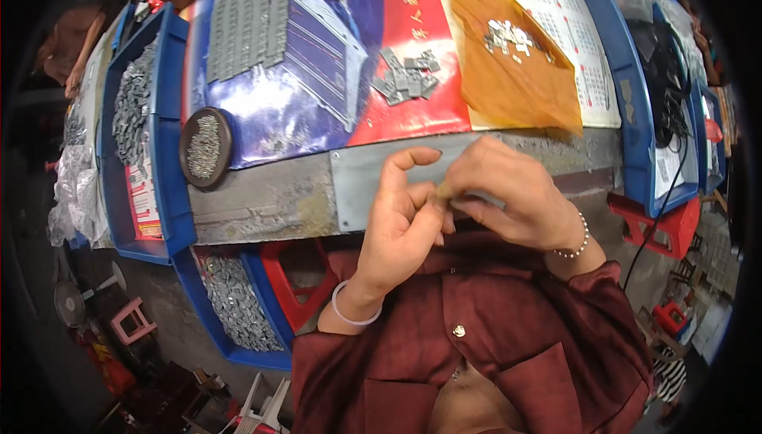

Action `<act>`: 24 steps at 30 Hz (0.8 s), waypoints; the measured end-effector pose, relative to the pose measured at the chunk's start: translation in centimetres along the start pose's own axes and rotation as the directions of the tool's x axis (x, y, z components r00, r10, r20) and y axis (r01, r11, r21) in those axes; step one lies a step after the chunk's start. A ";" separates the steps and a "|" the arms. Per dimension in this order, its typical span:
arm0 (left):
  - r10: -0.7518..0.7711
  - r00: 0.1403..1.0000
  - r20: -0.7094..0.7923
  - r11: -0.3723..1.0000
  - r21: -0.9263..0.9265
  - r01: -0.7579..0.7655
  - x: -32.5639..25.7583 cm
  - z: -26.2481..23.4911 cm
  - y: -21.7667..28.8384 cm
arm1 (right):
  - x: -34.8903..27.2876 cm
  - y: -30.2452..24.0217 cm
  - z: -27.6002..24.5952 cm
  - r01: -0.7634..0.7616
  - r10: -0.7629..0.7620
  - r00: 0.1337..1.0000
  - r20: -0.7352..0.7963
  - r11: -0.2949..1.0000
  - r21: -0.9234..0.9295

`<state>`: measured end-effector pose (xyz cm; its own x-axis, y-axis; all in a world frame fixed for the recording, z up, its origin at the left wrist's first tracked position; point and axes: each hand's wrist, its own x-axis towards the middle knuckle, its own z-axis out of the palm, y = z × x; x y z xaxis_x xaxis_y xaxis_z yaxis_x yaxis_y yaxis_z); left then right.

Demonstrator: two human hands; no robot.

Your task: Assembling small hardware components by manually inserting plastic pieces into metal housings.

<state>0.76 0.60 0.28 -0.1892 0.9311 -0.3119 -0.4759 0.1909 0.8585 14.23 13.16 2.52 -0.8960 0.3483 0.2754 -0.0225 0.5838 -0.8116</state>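
My left hand (pixel 405 219) and my right hand (pixel 508 192) meet close to my chest, just in front of the table's grey metal edge (pixel 357 176). Their fingertips pinch a tiny tan piece (pixel 441 192) between them; its shape is too small to tell. On the table beyond lie a small heap of grey metal pieces (pixel 406 78) on a printed poster (pixel 317 53), and a scatter of small silver parts (pixel 508 37) on an orange sheet (pixel 520 69).
A round dark dish of small silver parts (pixel 205 146) sits at the left. Rows of grey pieces (pixel 248 15) lie at the back left. Blue bins (pixel 159 140) (pixel 230 307) hold grey metal parts. A red stool (pixel 663 223) and black cable (pixel 659 196) stand at the right.
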 end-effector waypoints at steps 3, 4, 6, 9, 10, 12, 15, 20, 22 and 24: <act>-0.028 0.997 0.066 0.998 -0.047 0.031 -0.3 -1.2 0.7 | 1.5 -1.0 -0.4 0.090 -0.084 0.991 0.100 0.994 -0.061; -0.006 0.996 0.088 0.998 -0.066 0.012 -0.5 -1.8 0.8 | 2.1 -1.5 -0.5 0.135 -0.122 0.980 0.155 0.988 -0.077; 0.022 0.998 0.065 0.997 -0.071 -0.017 -1.0 -2.2 1.5 | 3.3 -2.0 -0.4 0.159 -0.138 0.969 0.204 0.983 -0.088; 0.089 0.996 0.023 0.992 -0.097 -0.086 -1.1 -3.5 1.6 | 5.9 -2.0 -0.7 0.171 -0.130 0.959 0.252 0.974 -0.151; 0.183 0.983 -0.029 0.980 -0.075 -0.184 -1.0 -3.9 1.8 | 7.0 -1.8 -1.0 0.159 -0.105 0.964 0.243 0.963 -0.216; 0.307 0.944 -0.119 0.949 -0.037 -0.313 -1.4 -4.6 1.9 | 10.3 -0.2 -1.5 0.167 -0.145 0.980 0.135 0.970 -0.175; 0.392 0.893 -0.223 0.920 0.093 -0.380 -1.6 -5.6 0.7 | 15.7 4.6 -1.0 0.090 -0.098 0.995 -0.024 0.971 -0.220; 0.549 0.794 -0.260 0.821 0.346 -0.455 -1.8 -6.5 -2.3 | 21.8 12.4 -0.2 -0.002 -0.025 0.997 -0.068 0.926 -0.377; 0.592 0.767 -0.247 0.782 0.407 -0.473 -1.9 -7.0 -3.2 | 23.3 13.9 0.2 0.002 -0.025 0.998 -0.054 0.916 -0.400; 0.661 0.725 -0.196 0.693 0.530 -0.489 -1.7 -7.3 -3.5 | 24.5 15.1 0.5 0.000 -0.020 0.999 -0.040 0.903 -0.429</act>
<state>-3.47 -3.95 -5.16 -0.6199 0.7398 0.2614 0.2176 -0.1580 0.9632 -8.32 30.14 -3.29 -0.8767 0.3662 0.3119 0.1695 0.8421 -0.5120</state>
